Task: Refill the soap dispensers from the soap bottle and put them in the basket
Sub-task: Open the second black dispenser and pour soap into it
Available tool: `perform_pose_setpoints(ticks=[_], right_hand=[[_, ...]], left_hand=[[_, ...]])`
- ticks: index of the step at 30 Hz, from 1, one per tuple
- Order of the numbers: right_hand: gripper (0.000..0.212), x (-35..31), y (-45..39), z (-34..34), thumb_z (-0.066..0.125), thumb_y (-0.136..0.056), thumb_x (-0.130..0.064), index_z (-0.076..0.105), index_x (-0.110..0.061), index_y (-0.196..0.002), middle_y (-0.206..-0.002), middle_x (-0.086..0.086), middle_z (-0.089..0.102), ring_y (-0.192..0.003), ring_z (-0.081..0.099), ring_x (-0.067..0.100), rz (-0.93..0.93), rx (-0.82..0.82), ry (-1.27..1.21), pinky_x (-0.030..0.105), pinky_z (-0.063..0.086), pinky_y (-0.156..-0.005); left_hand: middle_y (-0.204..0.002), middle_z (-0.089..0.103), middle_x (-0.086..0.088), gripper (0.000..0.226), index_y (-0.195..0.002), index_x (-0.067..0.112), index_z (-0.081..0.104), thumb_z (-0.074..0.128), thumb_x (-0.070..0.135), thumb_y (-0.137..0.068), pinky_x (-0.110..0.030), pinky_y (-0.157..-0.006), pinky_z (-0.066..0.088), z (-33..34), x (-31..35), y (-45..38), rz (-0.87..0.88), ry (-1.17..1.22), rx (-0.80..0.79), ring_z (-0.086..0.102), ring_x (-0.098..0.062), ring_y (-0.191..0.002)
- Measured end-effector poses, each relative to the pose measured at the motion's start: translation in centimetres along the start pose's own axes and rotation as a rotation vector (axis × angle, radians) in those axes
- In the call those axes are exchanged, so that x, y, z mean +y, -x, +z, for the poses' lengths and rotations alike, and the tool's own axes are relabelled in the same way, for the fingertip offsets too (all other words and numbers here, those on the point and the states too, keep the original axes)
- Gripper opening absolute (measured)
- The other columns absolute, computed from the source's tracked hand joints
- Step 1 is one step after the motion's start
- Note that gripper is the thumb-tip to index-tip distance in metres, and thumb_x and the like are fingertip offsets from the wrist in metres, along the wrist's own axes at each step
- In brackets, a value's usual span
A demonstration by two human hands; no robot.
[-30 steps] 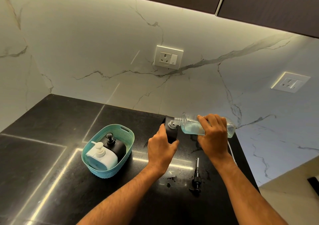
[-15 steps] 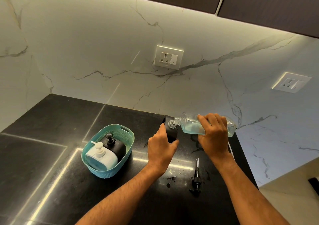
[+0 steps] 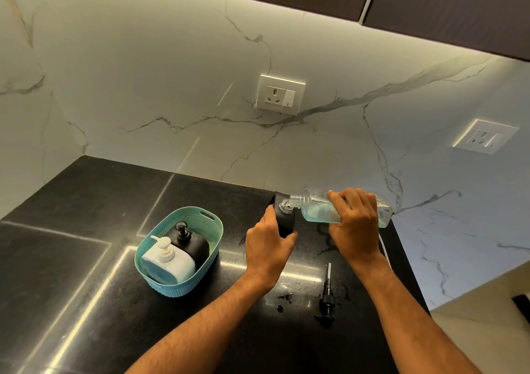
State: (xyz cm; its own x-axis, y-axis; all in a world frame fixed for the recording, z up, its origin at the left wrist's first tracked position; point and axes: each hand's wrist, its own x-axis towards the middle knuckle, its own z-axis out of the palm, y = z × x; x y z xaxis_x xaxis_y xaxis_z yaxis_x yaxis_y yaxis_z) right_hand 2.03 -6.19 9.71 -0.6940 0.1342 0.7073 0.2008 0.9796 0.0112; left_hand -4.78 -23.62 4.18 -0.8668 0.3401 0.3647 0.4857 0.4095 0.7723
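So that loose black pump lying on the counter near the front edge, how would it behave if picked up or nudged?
The pump looks small and thin, so probably light. It lies on its side with a slim white tube, so a nudge may roll or pivot it. Wet spots on the counter nearby suggest it could be slippery.

At centre right, the right hand [image 3: 354,224] tips a clear soap bottle [image 3: 315,207] onto the open neck of a black dispenser [image 3: 284,219] gripped by the left hand [image 3: 268,247]. A teal basket [image 3: 213,224] at lower left holds a white dispenser [image 3: 172,261] and another black one [image 3: 195,244]; a detached pump [image 3: 327,299] lies on the dark worktop [image 3: 71,230].
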Motion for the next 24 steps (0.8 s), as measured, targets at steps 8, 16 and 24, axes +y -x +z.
perform_pose_setpoints(ticks=[8,16,24], right_hand=[[0.056,0.12,0.08,0.12,0.093,-0.056,0.001,0.07,-0.003,-0.107,-0.097,0.011,0.064,-0.094,0.049,0.024,-0.006,-0.004,0.006,0.037,0.046,-0.076],[0.057,0.29,0.04,0.26,0.094,-0.056,-0.001,0.071,-0.003,-0.109,-0.099,0.012,0.065,-0.095,0.05,0.025,-0.003,-0.015,0.006,0.037,0.046,-0.077],[0.057,0.46,0.0,0.22,0.094,-0.057,-0.003,0.071,-0.003,-0.109,-0.1,0.013,0.065,-0.095,0.054,0.028,-0.003,-0.022,0.014,0.038,0.047,-0.078]], left_hand=[[-0.104,0.073,0.002,0.051,-0.123,0.019,0.054,0.08,0.032,-0.082,-0.022,-0.073,0.06,0.3,-0.36,-0.08,-0.007,-0.007,-0.005,0.071,-0.013,-0.088],[-0.102,0.072,0.003,0.049,-0.121,0.019,0.054,0.08,0.031,-0.081,-0.022,-0.072,0.06,0.41,-0.32,-0.15,-0.008,-0.005,0.0,0.071,-0.011,-0.086],[-0.105,0.072,0.001,0.051,-0.123,0.017,0.055,0.081,0.03,-0.082,-0.022,-0.074,0.06,0.53,-0.22,-0.13,0.001,0.008,0.002,0.071,-0.013,-0.088]])
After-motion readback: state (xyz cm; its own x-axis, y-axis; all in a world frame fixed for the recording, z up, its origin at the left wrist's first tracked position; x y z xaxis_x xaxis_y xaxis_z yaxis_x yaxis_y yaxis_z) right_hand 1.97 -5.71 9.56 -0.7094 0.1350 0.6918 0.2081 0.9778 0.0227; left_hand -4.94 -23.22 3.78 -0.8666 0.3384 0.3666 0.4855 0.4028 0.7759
